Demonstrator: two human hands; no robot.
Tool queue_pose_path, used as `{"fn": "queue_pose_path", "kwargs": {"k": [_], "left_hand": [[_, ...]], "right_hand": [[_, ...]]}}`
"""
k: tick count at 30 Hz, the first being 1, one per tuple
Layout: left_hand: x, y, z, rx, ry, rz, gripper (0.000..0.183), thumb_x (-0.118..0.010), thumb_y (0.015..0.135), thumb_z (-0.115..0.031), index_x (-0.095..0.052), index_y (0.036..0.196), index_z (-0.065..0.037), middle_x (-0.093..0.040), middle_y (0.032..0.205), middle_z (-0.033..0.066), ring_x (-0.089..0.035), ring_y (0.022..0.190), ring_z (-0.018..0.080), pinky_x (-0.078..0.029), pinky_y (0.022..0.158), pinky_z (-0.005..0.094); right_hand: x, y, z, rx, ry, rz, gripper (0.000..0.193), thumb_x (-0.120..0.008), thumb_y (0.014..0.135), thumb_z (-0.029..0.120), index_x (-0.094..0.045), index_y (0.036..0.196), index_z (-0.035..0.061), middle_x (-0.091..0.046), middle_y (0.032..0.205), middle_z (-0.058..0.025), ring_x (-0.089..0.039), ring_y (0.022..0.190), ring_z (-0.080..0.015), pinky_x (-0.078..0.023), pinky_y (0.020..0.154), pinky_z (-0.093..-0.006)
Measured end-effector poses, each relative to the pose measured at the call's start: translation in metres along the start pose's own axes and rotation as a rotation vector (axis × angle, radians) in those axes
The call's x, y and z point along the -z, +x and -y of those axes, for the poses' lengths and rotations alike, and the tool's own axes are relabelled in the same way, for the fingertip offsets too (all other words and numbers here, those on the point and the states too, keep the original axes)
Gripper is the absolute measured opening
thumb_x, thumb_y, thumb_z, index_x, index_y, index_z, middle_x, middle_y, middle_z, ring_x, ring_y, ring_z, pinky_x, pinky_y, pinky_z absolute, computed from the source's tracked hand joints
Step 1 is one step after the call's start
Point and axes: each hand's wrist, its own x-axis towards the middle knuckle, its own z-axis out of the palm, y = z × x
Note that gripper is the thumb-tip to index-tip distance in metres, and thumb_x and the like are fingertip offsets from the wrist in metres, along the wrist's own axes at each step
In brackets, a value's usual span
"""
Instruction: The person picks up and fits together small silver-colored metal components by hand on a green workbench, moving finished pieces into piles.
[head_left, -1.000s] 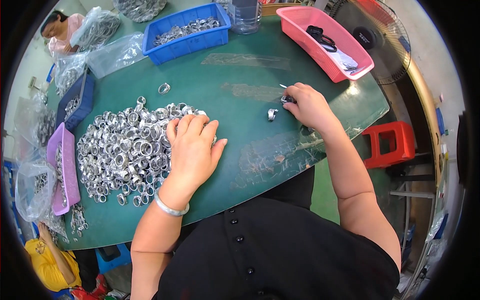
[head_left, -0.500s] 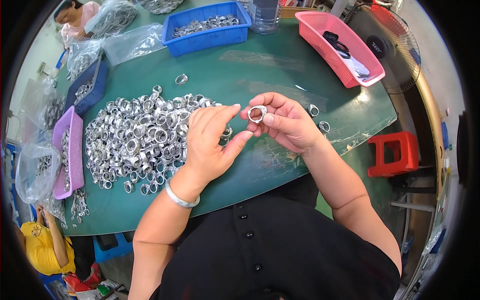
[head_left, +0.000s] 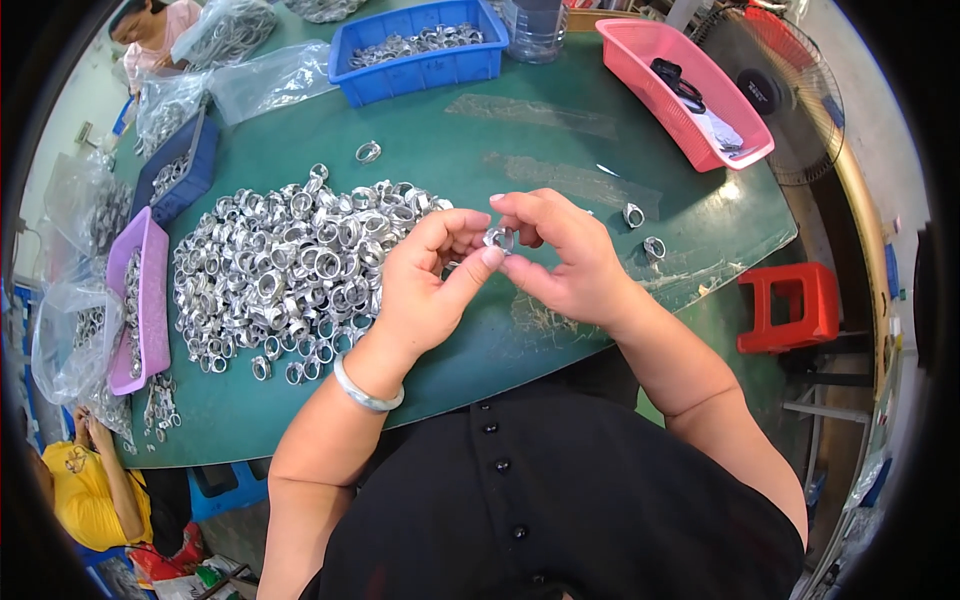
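Head view, left fingers point(head_left: 470, 274) and right fingers point(head_left: 533, 209) pinching a silver ring point(head_left: 497, 237), ring heap point(head_left: 285, 270) nearby, pale lettering point(head_left: 758, 94) on fan hub point(head_left: 752, 85)

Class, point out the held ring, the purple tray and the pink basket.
Held ring point(head_left: 492, 238), head view: its band.
Purple tray point(head_left: 153, 310), head view: its right wall.
Pink basket point(head_left: 655, 110), head view: its wall.

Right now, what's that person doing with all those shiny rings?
The person holds one silvery ring between the left hand and right hand, just above the green table. A big heap of rings lies left of the left hand. Two loose rings lie to the right of the right hand.
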Motion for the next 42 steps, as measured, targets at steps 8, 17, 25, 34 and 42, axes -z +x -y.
{"fn": "queue_pose_path", "kwargs": {"k": [8, 17, 25, 34, 42], "left_hand": [[0.008, 0.006, -0.002, 0.407, -0.554, 0.089, 0.023, -0.056, 0.093, -0.011, -0.057, 0.114, 0.001, -0.065, 0.098, 0.0077, -0.062, 0.083, 0.0133, -0.052, 0.077, 0.0278], [0.009, 0.005, -0.001, 0.41, -0.579, 0.089, 0.024, -0.054, 0.094, -0.01, -0.057, 0.116, 0.0, -0.065, 0.101, 0.0086, -0.061, 0.085, 0.0139, -0.051, 0.078, 0.0276], [0.01, 0.003, 0.001, 0.379, -0.522, 0.105, 0.026, -0.052, 0.095, -0.01, -0.057, 0.119, -0.001, -0.064, 0.102, 0.0094, -0.06, 0.087, 0.014, -0.05, 0.08, 0.0281], [0.005, 0.005, -0.004, 0.368, -0.514, 0.134, 0.028, -0.053, 0.094, -0.008, -0.056, 0.12, 0.001, -0.063, 0.105, 0.0083, -0.059, 0.091, 0.0138, -0.049, 0.082, 0.0277], [0.004, 0.001, -0.001, 0.415, -0.582, 0.11, 0.028, -0.055, 0.093, -0.008, -0.057, 0.12, 0.0, -0.063, 0.107, 0.007, -0.058, 0.094, 0.0124, -0.047, 0.08, 0.0265]], "right_hand": [[-0.002, 0.0, 0.003, 0.079, -0.131, -0.085, 0.045, -0.071, 0.071, 0.001, -0.053, 0.112, 0.0011, -0.059, 0.088, -0.0115, -0.059, 0.077, -0.0259, -0.05, 0.066, -0.0334], [-0.004, -0.002, 0.003, 0.098, -0.132, -0.137, 0.045, -0.072, 0.069, -0.003, -0.055, 0.111, 0.0008, -0.061, 0.091, -0.012, -0.059, 0.079, -0.0258, -0.05, 0.067, -0.0327], [-0.005, -0.006, 0.002, 0.108, -0.123, -0.164, 0.044, -0.071, 0.069, -0.005, -0.056, 0.109, 0.0004, -0.06, 0.093, -0.012, -0.059, 0.078, -0.0239, -0.05, 0.065, -0.0313], [-0.013, -0.009, -0.002, 0.07, -0.045, -0.191, 0.042, -0.072, 0.071, -0.003, -0.056, 0.11, 0.002, -0.058, 0.086, -0.0073, -0.057, 0.071, -0.0169, -0.047, 0.06, -0.0272], [-0.021, -0.019, -0.01, -0.049, 0.1, -0.203, 0.044, -0.073, 0.071, -0.003, -0.055, 0.111, 0.0027, -0.056, 0.082, -0.0052, -0.054, 0.068, -0.0137, -0.046, 0.059, -0.0256]]}}
